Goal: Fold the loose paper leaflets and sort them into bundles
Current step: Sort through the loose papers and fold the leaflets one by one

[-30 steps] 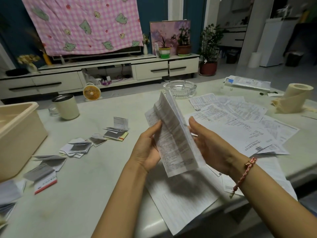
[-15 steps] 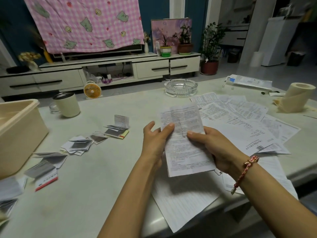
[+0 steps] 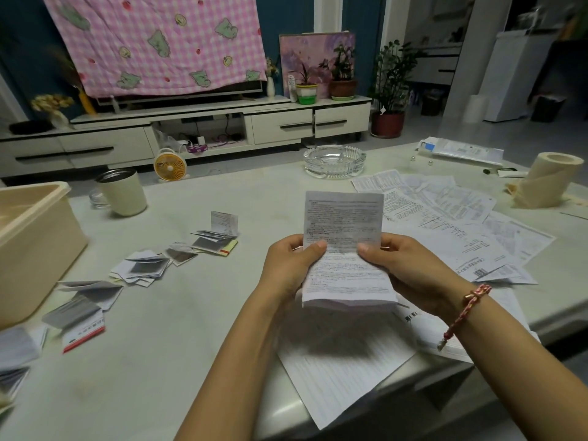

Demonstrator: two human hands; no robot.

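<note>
The left hand (image 3: 291, 268) and right hand (image 3: 410, 268) are both pinching a leaflet (image 3: 345, 249), seemingly folded, above the table (image 3: 191, 313), thumbs on front

Single head-worn wide-angle view, looking forward and down across the pale marble-look table (image 3: 178, 345) from its near edge. The table surface sits close beneath the lens; beyond the table's far edge, the long white low cabinet (image 3: 280, 125) faces the camera, well apart.
</note>
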